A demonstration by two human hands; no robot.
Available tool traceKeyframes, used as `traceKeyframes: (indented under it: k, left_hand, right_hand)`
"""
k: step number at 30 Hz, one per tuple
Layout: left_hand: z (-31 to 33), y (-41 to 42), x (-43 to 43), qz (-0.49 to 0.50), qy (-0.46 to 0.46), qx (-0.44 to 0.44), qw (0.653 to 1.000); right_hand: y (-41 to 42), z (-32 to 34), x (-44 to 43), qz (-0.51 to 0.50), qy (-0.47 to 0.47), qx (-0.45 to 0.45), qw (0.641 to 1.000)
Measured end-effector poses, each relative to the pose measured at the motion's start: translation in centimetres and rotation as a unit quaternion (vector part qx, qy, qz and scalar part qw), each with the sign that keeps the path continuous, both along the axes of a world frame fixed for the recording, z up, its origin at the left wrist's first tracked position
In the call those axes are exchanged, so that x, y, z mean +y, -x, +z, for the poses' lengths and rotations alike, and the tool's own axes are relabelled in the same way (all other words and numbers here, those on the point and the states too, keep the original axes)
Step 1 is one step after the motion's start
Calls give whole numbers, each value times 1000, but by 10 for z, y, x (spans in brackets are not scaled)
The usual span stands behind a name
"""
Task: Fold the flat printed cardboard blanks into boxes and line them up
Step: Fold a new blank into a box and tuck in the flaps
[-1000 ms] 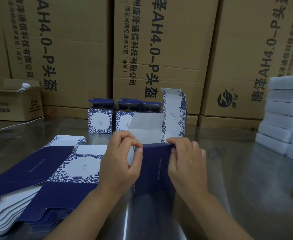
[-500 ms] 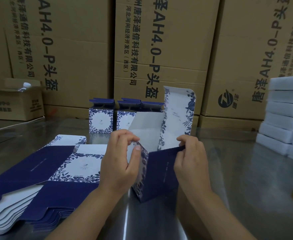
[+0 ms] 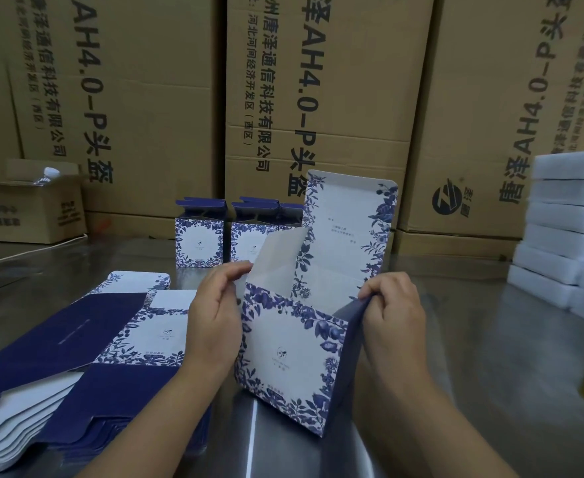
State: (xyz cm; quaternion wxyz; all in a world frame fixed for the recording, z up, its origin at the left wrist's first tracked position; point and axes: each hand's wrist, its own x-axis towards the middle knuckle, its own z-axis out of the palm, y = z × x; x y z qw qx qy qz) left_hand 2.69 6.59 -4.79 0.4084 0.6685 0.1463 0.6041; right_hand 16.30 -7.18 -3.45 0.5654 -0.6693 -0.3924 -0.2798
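Squared up from flat, matte printed box (image 3: 290, 353) now stands on reflective metal table (image 3: 490, 357), left grip (image 3: 214, 317) pinching its white flap (image 3: 280, 257), right grip (image 3: 394, 315) pinching its navy side panel (image 3: 347, 360).

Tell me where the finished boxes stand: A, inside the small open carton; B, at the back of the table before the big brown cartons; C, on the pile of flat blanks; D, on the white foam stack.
B: the finished boxes stand side by side on the steel table, just in front of the big brown cartons, beyond the box being opened.
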Motion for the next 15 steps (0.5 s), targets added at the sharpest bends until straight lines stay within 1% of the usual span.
traceKeyframes:
  k: [3, 7, 10, 11, 13, 15]
  left_hand:
    - [2, 1, -1, -23, -37, 1, 999]
    - [0, 4, 4, -32, -47, -5, 998]
    - [1, 4, 3, -39, -62, 8, 997]
    - [1, 4, 1, -39, -76, 11, 996]
    - [3, 5, -4, -38, -112, 19, 993]
    - [4, 6, -7, -40, -128, 30, 990]
  right_hand:
    - [1, -1, 2, 14, 2, -7, 1000]
    - [0, -2, 3, 26, -12, -2, 1000]
    - [-3, -1, 2, 33, -18, 31, 999]
    - [-5, -1, 1, 40, -22, 57, 997]
    - [-8, 0, 0, 75, -42, 156, 984]
    - [-11, 2, -1, 139, -66, 268, 951]
